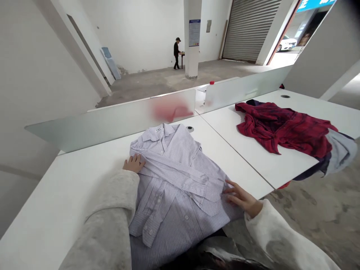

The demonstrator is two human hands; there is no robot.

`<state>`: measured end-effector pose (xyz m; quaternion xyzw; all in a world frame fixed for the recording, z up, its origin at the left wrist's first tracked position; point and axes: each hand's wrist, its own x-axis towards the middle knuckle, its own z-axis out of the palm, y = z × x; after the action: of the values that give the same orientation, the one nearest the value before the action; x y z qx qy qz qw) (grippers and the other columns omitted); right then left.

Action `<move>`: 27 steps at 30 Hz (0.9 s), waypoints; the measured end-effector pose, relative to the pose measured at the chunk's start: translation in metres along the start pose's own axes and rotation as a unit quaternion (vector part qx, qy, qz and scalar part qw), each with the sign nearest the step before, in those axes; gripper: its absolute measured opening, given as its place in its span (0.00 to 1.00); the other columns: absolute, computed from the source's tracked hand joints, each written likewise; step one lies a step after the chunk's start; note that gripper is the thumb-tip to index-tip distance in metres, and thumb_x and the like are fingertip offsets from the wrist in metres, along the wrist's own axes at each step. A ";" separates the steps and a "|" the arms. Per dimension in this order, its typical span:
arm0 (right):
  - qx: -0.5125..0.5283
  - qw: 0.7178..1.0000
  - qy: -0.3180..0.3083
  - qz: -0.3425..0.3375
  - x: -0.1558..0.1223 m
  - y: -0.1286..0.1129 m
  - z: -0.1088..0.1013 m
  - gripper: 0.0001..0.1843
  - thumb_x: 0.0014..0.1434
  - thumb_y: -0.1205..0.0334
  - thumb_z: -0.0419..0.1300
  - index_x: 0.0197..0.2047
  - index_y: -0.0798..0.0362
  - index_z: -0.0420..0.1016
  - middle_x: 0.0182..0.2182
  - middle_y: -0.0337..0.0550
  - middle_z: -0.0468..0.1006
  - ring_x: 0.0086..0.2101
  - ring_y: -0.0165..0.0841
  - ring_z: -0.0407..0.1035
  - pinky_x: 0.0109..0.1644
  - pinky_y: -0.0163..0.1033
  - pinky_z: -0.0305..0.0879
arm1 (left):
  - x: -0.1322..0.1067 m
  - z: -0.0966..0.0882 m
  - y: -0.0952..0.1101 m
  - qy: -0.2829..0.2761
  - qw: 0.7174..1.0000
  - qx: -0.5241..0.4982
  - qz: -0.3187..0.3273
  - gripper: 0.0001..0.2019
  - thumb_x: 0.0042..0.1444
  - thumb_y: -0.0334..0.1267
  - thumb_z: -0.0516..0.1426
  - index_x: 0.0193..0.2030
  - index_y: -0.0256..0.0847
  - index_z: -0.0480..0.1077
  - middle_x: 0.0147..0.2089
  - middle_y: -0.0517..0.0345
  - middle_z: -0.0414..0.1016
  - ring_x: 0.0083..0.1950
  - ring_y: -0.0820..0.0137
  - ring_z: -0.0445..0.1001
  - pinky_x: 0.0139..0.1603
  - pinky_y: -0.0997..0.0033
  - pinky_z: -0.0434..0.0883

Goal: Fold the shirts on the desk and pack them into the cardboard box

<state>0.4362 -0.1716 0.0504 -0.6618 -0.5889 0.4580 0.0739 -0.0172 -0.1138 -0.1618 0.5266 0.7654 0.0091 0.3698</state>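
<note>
Your striped shirt (180, 183) is pale lilac-white with fine dark pinstripes, a stiff collar with a small label inside it, and small white buttons on the cuffs. It lies flat on the white worktop (70, 195), face down, with both sleeves folded in across its back: one sleeve runs as a band from the left shoulder down to the right hem side, the other comes down toward the near edge and ends in a buttoned cuff.

The shirt's long axis runs from the near edge of the worktop toward the far edge where the frosted divider (112, 120) stands. The collar points at that divider, close to the round cable hole (190, 129); the hem hangs over the near edge toward you. It sits near the right edge of this worktop, just beside the seam with the neighbouring desk.

Your left hand (134, 164) rests on the shirt's left shoulder, fingers curled loosely together and pressing the folded edge, gripping nothing. Your right hand (240, 197) lies flat on the right side of the shirt by the near right corner, fingers spread and extended onto the cloth at the sleeve cuff.

On the neighbouring desk, well apart, a red plaid shirt (281, 129) lies crumpled over grey clothes (339, 150) at its edge.
</note>
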 end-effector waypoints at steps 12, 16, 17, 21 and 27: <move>-0.542 0.758 0.005 -0.364 0.019 0.022 0.054 0.32 0.63 0.42 0.46 0.66 0.45 0.55 0.64 0.50 0.55 0.63 0.50 0.48 0.58 0.60 0.57 | 0.002 0.016 -0.017 0.010 0.998 0.056 -0.019 0.32 0.63 0.51 0.37 0.71 0.40 0.39 0.73 0.55 0.33 0.72 0.59 0.37 0.68 0.48 0.43; -0.530 0.773 0.007 -0.347 0.007 0.017 0.052 0.32 0.61 0.42 0.49 0.66 0.45 0.57 0.64 0.49 0.56 0.63 0.49 0.50 0.60 0.60 0.54 | 0.002 0.019 -0.021 0.025 0.998 0.047 -0.016 0.31 0.63 0.50 0.38 0.70 0.41 0.40 0.72 0.55 0.35 0.72 0.59 0.38 0.67 0.47 0.44; -0.519 0.785 0.001 -0.337 0.004 0.013 0.052 0.33 0.61 0.42 0.50 0.65 0.45 0.58 0.64 0.49 0.56 0.63 0.49 0.50 0.60 0.59 0.54 | 0.002 0.018 -0.022 0.027 0.999 0.044 -0.013 0.31 0.63 0.51 0.39 0.70 0.41 0.41 0.72 0.55 0.36 0.72 0.59 0.38 0.67 0.47 0.45; -0.448 0.846 -0.020 -0.288 -0.004 -0.003 0.052 0.26 0.60 0.46 0.54 0.60 0.43 0.66 0.60 0.46 0.63 0.60 0.46 0.56 0.64 0.60 0.46 | 0.004 0.011 -0.022 0.050 0.998 0.032 -0.007 0.30 0.63 0.50 0.39 0.69 0.43 0.47 0.71 0.53 0.44 0.71 0.57 0.44 0.66 0.45 0.48; -0.399 0.872 -0.009 -0.285 0.003 -0.005 0.060 0.23 0.60 0.51 0.55 0.59 0.42 0.68 0.61 0.46 0.62 0.62 0.45 0.52 0.65 0.61 0.42 | 0.014 0.010 -0.009 0.114 0.993 0.018 -0.015 0.31 0.62 0.50 0.41 0.67 0.35 0.52 0.69 0.42 0.51 0.70 0.53 0.47 0.66 0.44 0.44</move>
<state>0.3908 -0.1941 0.0185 -0.4344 -0.8851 0.1495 -0.0743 -0.0215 -0.1099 -0.1807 0.5169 0.8106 0.0503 0.2705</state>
